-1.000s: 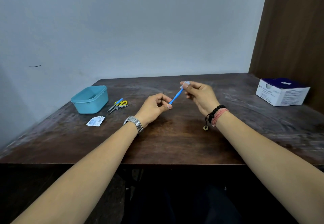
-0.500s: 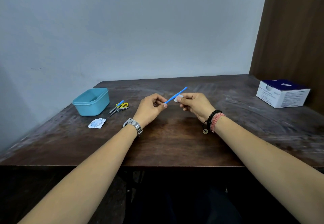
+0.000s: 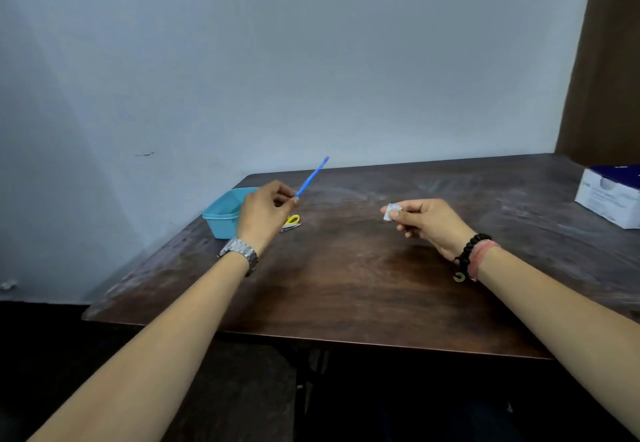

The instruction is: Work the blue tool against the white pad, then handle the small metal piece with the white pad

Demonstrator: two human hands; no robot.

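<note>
Head view: left hand [image 3: 265, 214] pinches the lower end of a blue stick [image 3: 311, 177] above the table [image 3: 346, 285]; its long axis slants up and right, toward the wall. Right hand [image 3: 424, 221], well apart, pinches a small white pad [image 3: 391, 212] between thumb and curled fingers.

Both forearms reach forward from the near edge, well apart. The left hand [image 3: 265, 213], a metal watch on its wrist, has its fingers curled in a pinch. The right hand [image 3: 424, 221], bracelets at its wrist, also pinches with curled fingers.
</note>
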